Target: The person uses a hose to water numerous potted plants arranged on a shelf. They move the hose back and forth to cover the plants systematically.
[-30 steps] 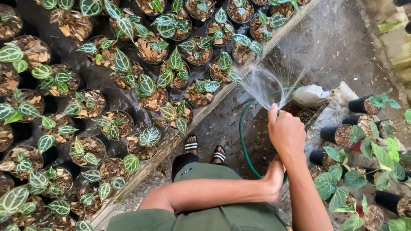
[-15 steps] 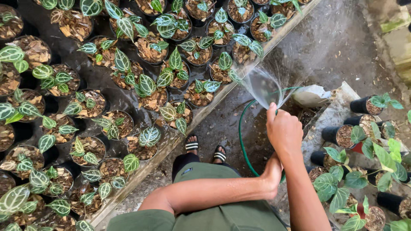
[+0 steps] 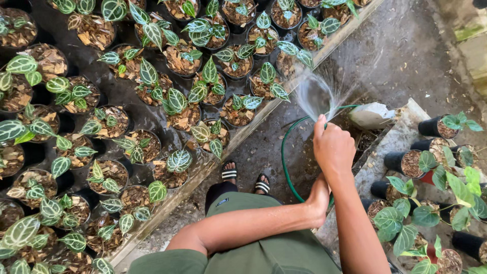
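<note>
My right hand (image 3: 333,148) is closed around the end of a thin green hose (image 3: 285,157), and a fan of water spray (image 3: 315,94) shoots from it toward the potted plants. The hose loops down and back past my feet. My left hand (image 3: 319,198) rests against my right forearm, its fingers hidden behind the arm. The spray reaches the nearest black pots of dark leaves with white veins (image 3: 266,83) at the bed's edge.
A large bed of black pots (image 3: 106,122) with bark mulch fills the left, bordered by a concrete kerb (image 3: 243,134). More potted green plants (image 3: 431,172) stand on the right. A white bag (image 3: 373,115) lies on wet ground ahead. My sandalled feet (image 3: 246,177) stand on the path.
My right hand with the hose has shifted slightly; the spray still fans toward the pots at the bed's edge. My left hand stays on the forearm.
</note>
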